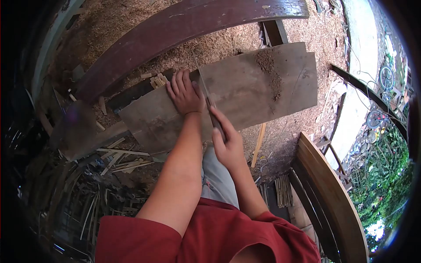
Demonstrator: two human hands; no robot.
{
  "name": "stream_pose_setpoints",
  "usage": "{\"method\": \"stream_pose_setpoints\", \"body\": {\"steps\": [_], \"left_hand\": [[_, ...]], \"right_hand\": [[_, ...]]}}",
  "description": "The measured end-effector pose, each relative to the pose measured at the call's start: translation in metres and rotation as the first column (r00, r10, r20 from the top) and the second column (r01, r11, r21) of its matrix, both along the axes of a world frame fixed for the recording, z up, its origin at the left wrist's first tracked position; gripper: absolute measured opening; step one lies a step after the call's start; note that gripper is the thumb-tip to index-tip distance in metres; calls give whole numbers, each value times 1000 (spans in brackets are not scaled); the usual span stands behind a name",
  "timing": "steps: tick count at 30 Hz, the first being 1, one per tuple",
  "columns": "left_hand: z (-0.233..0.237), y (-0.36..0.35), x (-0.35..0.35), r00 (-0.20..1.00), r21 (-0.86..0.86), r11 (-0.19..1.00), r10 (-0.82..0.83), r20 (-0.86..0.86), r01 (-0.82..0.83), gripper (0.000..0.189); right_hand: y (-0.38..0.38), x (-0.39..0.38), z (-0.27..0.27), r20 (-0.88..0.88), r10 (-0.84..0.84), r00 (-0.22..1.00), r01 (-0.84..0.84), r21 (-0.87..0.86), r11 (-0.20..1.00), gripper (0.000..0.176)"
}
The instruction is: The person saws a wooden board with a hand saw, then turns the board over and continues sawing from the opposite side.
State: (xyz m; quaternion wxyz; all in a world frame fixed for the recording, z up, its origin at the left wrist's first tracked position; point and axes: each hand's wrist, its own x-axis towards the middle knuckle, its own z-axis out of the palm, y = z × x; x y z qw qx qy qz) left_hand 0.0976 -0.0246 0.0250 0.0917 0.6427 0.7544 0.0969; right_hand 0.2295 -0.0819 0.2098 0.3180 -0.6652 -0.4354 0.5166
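Nearest my camera is the wearer's short-sleeved red cloth shirt (210, 232), with light grey trousers (219, 173) just beyond it. From my remote station I identify the workpiece as a broad, flat brown wooden board (250, 98), positioned ahead of the wearer and spanning the centre of my view. The left hand (186, 94) is placed palm down on the board, fingers spread, gripping nothing. The right hand (228, 147) is closed around the dark handle of a long, narrow metal-bladed tool (204, 84), index finger extended along it. The blade runs just beside the left thumb and past the board's far edge; I cannot tell how deep it sits. Brown crumbly debris (268, 65) lies on the board's right portion. Beyond the board stands a curved purplish-brown wooden beam (188, 24). Small pale wood offcuts (158, 80) lie near the left fingertips.
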Motion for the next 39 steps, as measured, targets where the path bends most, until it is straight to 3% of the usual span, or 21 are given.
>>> {"method": "stream_pose_setpoints", "body": {"steps": [3,6,7,10,12,19,23,25,29,31,34,39], "left_hand": [[6,1,3,1000,11,1000,-9,-4,9,47],[5,1,1,1000,10,1000,-7,-13,7,48],[4,0,2,1000,1,1000,-2,-9,2,51],[-6,-3,0,1000,11,1000,5,-19,-5,52],[-5,-2,0,1000,12,1000,11,-20,-10,51],[1,-1,1,1000,26,1000,1,-19,0,50],[-2,-2,2,1000,-7,1000,25,-7,-25,50],[-5,-1,0,1000,5,1000,17,-1,-17,50],[-1,-3,2,1000,-32,999,21,-11,-22,50],[5,0,3,1000,-23,999,25,3,-25,50],[0,0,1,1000,-18,1000,17,-16,-17,50],[-1,0,2,999,-34,998,46,-1,-46,49]], "right_hand": [[-32,18,56,-19,32,999,-34,-137,990,60],[-27,18,58,-26,27,999,-31,-195,980,61],[-13,11,40,33,57,998,-54,-88,995,60],[26,-8,-16,-23,3,1000,-6,-112,994,58],[25,-9,-11,-58,-25,998,17,-142,990,57],[-36,17,67,-62,-15,998,4,-180,984,54],[22,0,6,-20,30,999,-31,-56,998,54],[48,-7,-20,-102,-26,994,9,-162,987,55],[26,2,20,-108,-30,994,2,-255,967,55],[2,15,51,-16,41,999,-43,-172,984,55],[-4,19,67,-86,-13,996,-8,-241,971,55],[52,-2,-9,-104,14,994,-34,-198,980,57]]}}
